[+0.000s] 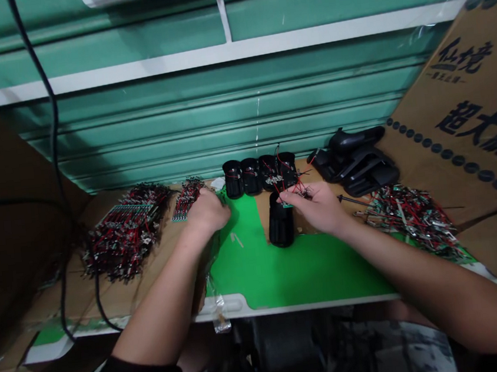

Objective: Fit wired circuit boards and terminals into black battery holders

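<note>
My left hand (pixel 207 213) is closed, knuckles up, over the near end of a small bundle of wired green circuit boards (pixel 184 200); what its fingers grip is hidden. My right hand (pixel 319 205) pinches a small circuit board with red and black wires (pixel 299 192) just above the top of a black cylindrical housing (pixel 280 226) that lies on the green table mat (pixel 284 271). A row of several black housings (pixel 260 175) with wires stands behind it.
A large heap of wired circuit boards (pixel 123 237) lies on cardboard at the left. Another heap (pixel 411 216) lies at the right. Black plastic shells (pixel 356 160) are stacked at the back right. A printed cardboard box (pixel 471 109) leans at the right. A black cable (pixel 58 170) hangs at the left.
</note>
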`<state>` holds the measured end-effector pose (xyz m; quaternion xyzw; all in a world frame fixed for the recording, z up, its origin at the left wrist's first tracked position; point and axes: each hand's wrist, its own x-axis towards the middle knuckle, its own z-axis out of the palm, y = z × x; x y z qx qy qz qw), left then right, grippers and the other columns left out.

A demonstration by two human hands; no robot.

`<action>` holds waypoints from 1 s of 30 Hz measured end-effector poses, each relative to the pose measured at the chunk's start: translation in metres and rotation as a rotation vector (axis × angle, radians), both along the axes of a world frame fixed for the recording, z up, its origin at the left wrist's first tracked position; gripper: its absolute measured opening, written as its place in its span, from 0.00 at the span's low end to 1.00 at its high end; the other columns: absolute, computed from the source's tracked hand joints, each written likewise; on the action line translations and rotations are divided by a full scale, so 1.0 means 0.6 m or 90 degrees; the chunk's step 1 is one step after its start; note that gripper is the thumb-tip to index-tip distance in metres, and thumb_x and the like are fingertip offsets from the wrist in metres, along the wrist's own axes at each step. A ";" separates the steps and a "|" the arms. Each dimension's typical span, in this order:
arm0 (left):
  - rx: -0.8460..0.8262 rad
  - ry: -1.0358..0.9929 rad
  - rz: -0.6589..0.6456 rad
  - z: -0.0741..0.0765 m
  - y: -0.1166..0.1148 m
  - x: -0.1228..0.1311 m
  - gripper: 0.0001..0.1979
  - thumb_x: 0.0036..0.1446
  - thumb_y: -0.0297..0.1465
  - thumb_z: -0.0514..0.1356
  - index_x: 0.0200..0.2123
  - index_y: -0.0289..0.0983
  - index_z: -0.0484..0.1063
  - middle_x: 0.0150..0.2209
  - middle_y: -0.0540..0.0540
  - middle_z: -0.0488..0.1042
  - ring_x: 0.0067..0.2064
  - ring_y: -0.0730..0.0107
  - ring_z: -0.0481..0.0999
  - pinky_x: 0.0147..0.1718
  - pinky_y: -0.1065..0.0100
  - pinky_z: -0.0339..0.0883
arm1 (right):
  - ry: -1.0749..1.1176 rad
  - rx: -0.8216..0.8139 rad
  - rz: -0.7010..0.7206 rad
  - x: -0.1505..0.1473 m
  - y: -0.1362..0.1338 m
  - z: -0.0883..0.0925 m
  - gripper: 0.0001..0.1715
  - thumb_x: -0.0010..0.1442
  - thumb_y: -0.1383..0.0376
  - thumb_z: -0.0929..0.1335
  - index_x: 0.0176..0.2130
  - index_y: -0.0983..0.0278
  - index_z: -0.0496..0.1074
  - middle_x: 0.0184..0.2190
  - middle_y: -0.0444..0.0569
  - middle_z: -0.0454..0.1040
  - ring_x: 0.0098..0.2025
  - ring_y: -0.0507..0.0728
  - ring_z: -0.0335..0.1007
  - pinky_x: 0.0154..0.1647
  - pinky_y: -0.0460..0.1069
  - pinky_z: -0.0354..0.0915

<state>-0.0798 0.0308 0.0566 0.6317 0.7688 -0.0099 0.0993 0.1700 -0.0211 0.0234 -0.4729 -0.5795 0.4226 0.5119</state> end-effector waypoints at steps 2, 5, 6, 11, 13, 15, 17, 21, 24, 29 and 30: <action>-0.029 0.028 -0.033 0.002 -0.001 -0.002 0.39 0.61 0.42 0.64 0.66 0.19 0.66 0.60 0.14 0.76 0.61 0.32 0.80 0.54 0.53 0.75 | 0.005 -0.014 0.024 -0.001 -0.002 0.001 0.22 0.59 0.49 0.75 0.33 0.66 0.84 0.20 0.43 0.69 0.24 0.52 0.60 0.28 0.50 0.58; -0.093 0.064 -0.079 0.010 -0.003 -0.012 0.34 0.58 0.44 0.65 0.60 0.24 0.77 0.57 0.18 0.79 0.60 0.33 0.81 0.51 0.55 0.77 | 0.005 -0.024 0.055 -0.001 -0.006 0.002 0.23 0.60 0.48 0.75 0.34 0.66 0.84 0.19 0.41 0.66 0.24 0.52 0.58 0.27 0.50 0.56; -0.112 0.075 -0.091 0.013 -0.003 -0.016 0.32 0.57 0.44 0.65 0.57 0.26 0.79 0.56 0.20 0.81 0.59 0.34 0.82 0.50 0.57 0.77 | 0.002 -0.021 0.063 -0.001 -0.007 0.002 0.24 0.60 0.47 0.75 0.34 0.66 0.83 0.19 0.40 0.65 0.24 0.52 0.57 0.27 0.50 0.56; -0.075 0.097 -0.107 0.028 -0.008 -0.027 0.29 0.57 0.45 0.64 0.52 0.27 0.83 0.51 0.21 0.83 0.55 0.34 0.84 0.48 0.57 0.77 | -0.003 -0.019 0.112 -0.005 -0.013 0.002 0.28 0.61 0.43 0.75 0.29 0.65 0.80 0.19 0.41 0.64 0.24 0.51 0.56 0.26 0.49 0.53; 0.010 0.101 -0.072 0.030 -0.011 -0.023 0.26 0.58 0.45 0.64 0.48 0.27 0.83 0.48 0.20 0.83 0.52 0.32 0.84 0.46 0.53 0.77 | 0.005 -0.033 0.132 -0.007 -0.015 0.001 0.29 0.60 0.41 0.75 0.28 0.65 0.78 0.19 0.40 0.63 0.24 0.51 0.55 0.25 0.49 0.52; 0.145 0.044 -0.059 0.028 -0.016 -0.013 0.21 0.60 0.44 0.63 0.40 0.31 0.83 0.43 0.23 0.84 0.48 0.35 0.85 0.43 0.54 0.77 | 0.013 -0.045 0.146 -0.009 -0.017 0.001 0.30 0.60 0.40 0.75 0.29 0.64 0.78 0.19 0.40 0.62 0.24 0.51 0.54 0.24 0.49 0.51; 0.238 -0.151 -0.098 0.023 -0.023 0.003 0.18 0.62 0.44 0.61 0.33 0.35 0.80 0.35 0.32 0.84 0.39 0.47 0.85 0.37 0.60 0.75 | 0.018 -0.053 0.160 -0.011 -0.019 0.002 0.31 0.61 0.40 0.75 0.29 0.64 0.77 0.19 0.40 0.62 0.24 0.51 0.54 0.24 0.49 0.51; 0.035 -0.738 -0.174 0.003 -0.041 0.045 0.23 0.61 0.52 0.62 0.31 0.37 0.76 0.28 0.43 0.80 0.22 0.68 0.76 0.21 0.69 0.65 | 0.007 -0.046 0.190 -0.014 -0.023 0.005 0.32 0.62 0.39 0.74 0.30 0.64 0.77 0.20 0.40 0.63 0.24 0.51 0.57 0.26 0.49 0.54; -0.043 -0.901 -0.173 -0.016 -0.050 0.067 0.22 0.52 0.50 0.72 0.29 0.36 0.76 0.23 0.47 0.76 0.19 0.74 0.71 0.18 0.71 0.62 | -0.007 -0.019 0.220 -0.017 -0.025 0.008 0.30 0.63 0.40 0.74 0.31 0.64 0.79 0.24 0.43 0.71 0.28 0.53 0.64 0.30 0.49 0.60; -0.112 -0.975 -0.143 -0.033 -0.046 0.070 0.18 0.47 0.42 0.76 0.31 0.34 0.78 0.23 0.48 0.76 0.22 0.75 0.72 0.21 0.72 0.65 | -0.033 0.000 0.255 -0.016 -0.026 0.012 0.25 0.66 0.44 0.73 0.34 0.62 0.81 0.32 0.48 0.80 0.37 0.58 0.75 0.40 0.52 0.69; -0.122 -0.986 -0.133 -0.033 -0.044 0.068 0.18 0.47 0.41 0.76 0.32 0.34 0.78 0.24 0.48 0.76 0.22 0.74 0.73 0.21 0.71 0.66 | -0.044 0.003 0.251 -0.015 -0.026 0.012 0.24 0.66 0.44 0.73 0.34 0.62 0.81 0.31 0.48 0.80 0.37 0.58 0.75 0.40 0.52 0.69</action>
